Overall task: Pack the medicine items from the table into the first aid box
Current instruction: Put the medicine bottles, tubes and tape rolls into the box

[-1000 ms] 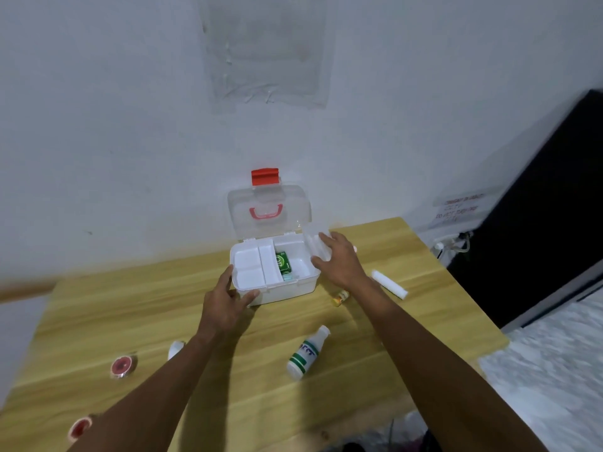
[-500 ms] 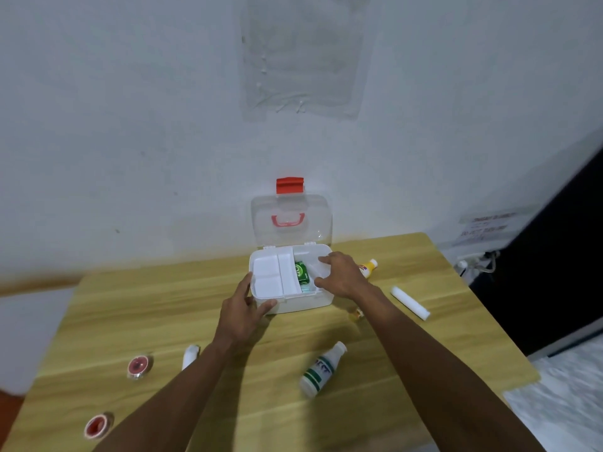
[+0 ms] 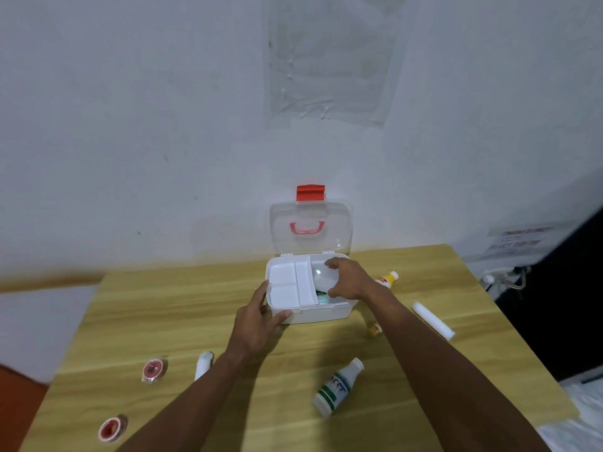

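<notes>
The white first aid box (image 3: 326, 313) stands open at the back of the wooden table (image 3: 163, 305), its clear lid (image 3: 311, 228) upright against the wall. My left hand (image 3: 257, 321) grips the box's front left corner, thumb on the front wall. My right hand (image 3: 347, 282) pinches a flat translucent white pack (image 3: 321, 277) over the box's right compartment, above a green item (image 3: 322, 295) that is mostly hidden. On the table lie a white bottle with a green label (image 3: 336, 388), a yellow-capped bottle (image 3: 386, 278), a white roll (image 3: 432, 319) and a small orange vial (image 3: 377, 329).
A small white tube (image 3: 203, 365) and two red tape rolls (image 3: 155, 370) (image 3: 112, 429) lie on the left part of the table. The wall is right behind the box. A dark cabinet (image 3: 574, 305) stands beyond the table's right edge.
My right hand brought the white pack from the table right of the box to over its right compartment. My left hand stayed on the box's corner. The view shifted.
</notes>
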